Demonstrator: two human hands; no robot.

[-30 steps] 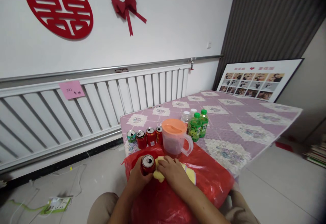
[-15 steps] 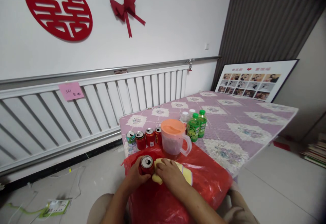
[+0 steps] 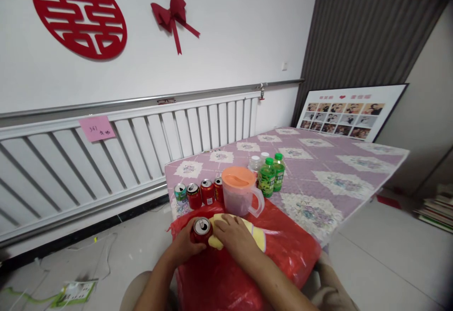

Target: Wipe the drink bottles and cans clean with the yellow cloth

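My left hand is wrapped around an opened red drink can, which stands upright over the red plastic bag. Against the can's right side, my right hand presses a yellow cloth, fingers closed on it. Part of the cloth lies spread on the bag to the right of that hand. Just beyond the hands stands a clear pitcher with an orange lid, its handle to the right.
Left of the pitcher, several opened cans stand in a row. To its right are two green bottles and white-capped clear bottles. A patterned cloth covers the table. Behind runs a white radiator; cables lie on the floor.
The view has shifted slightly. The cloth has moved up a little along the can's right side with my right hand; my left hand keeps its hold on the can.
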